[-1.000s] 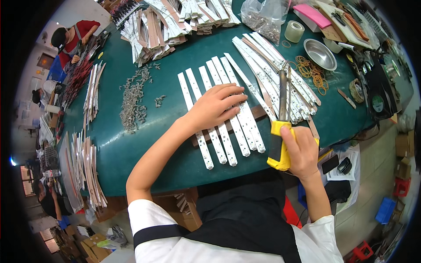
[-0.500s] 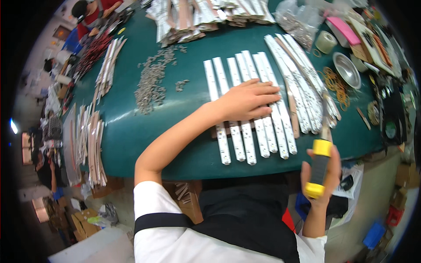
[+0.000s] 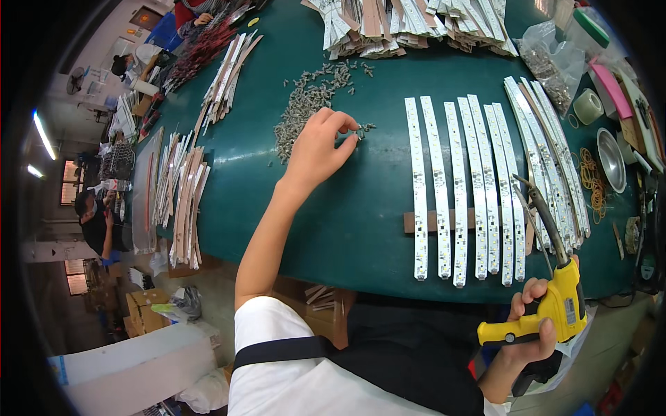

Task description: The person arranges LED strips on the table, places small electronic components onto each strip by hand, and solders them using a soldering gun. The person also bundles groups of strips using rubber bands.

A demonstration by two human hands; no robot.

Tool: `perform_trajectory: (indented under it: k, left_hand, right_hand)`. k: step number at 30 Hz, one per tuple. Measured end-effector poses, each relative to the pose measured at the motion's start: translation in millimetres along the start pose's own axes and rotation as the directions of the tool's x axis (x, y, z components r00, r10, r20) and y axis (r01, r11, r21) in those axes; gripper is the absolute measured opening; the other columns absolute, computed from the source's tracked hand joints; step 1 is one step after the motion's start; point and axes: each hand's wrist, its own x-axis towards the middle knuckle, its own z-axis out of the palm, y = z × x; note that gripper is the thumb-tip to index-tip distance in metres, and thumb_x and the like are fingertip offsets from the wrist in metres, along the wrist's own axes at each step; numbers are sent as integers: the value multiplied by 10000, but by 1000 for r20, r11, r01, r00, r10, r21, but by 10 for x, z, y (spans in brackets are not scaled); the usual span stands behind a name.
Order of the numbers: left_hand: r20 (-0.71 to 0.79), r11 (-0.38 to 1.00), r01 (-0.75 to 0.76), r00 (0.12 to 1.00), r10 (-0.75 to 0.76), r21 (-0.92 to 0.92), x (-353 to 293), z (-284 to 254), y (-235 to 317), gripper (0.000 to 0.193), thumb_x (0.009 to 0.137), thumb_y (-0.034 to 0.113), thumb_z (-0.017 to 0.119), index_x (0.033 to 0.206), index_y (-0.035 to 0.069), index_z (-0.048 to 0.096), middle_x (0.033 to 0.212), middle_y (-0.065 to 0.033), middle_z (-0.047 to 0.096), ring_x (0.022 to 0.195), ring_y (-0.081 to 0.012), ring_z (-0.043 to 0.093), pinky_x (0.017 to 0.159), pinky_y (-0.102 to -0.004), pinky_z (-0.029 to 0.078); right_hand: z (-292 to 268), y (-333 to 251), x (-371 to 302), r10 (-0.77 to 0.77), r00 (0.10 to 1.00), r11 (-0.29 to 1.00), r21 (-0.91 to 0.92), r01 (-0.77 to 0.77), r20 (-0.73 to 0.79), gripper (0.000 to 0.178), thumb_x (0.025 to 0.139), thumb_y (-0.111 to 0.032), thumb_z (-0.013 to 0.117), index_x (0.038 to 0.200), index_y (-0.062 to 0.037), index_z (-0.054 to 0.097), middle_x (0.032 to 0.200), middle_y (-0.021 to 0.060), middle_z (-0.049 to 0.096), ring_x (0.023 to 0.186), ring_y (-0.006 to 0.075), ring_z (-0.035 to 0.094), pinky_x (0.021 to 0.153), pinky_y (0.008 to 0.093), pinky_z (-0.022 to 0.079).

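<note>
My left hand reaches over the small grey metal parts spread on the green table. Thumb and forefinger come together in a pinch beside a little cluster of the same parts; whether a part is between the fingertips is too small to tell. In my right hand is a yellow and black soldering gun, its thin metal tip pointing up and left over the rightmost strips. Several white LED strips lie side by side, lower parts across a brown bar.
More strips lie bundled at the right, near rubber bands, a metal bowl and a tape roll. A large strip pile covers the far edge; other bundles line the left. Other people work at the far left.
My left hand has left the strips and moved left to the small metal parts, its fingers now pinched. The soldering gun has turned, its tip now angled up and left. The view has shifted.
</note>
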Motion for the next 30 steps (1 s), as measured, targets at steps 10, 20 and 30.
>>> perform_trajectory:
  k: [10, 20, 30]
  left_hand:
    - [-24, 972, 36, 999, -43, -233, -65, 13, 180, 120, 814, 46, 649, 931, 42, 622, 934, -80, 613, 814, -206, 629, 726, -311, 516]
    - [142, 835, 100, 989, -26, -541, -333, 355, 501, 121, 820, 39, 664, 941, 35, 663, 865, -60, 649, 713, -132, 624, 633, -250, 500]
    - [13, 910, -82, 995, 96, -406, -245, 440, 469, 121, 802, 13, 661, 921, 34, 651, 825, -58, 628, 725, -156, 631, 627, -266, 501]
  right_hand:
    - [286, 172, 70, 85, 996, 991, -107, -86, -15, 937, 754, -172, 641, 1486, -8, 80, 977, 161, 533, 848, 199, 480, 651, 290, 461]
    - [436, 381, 127, 233, 970, 959, -147, -242, -76, 970, 710, -186, 648, 1485, -15, 91, 921, 170, 562, 738, 195, 523, 583, 279, 484]
    - [491, 412, 224, 229, 964, 939, -232, -255, -133, 1046, 657, -235, 714, 1480, 9, 116, 873, 183, 637, 666, 234, 603, 557, 323, 500]
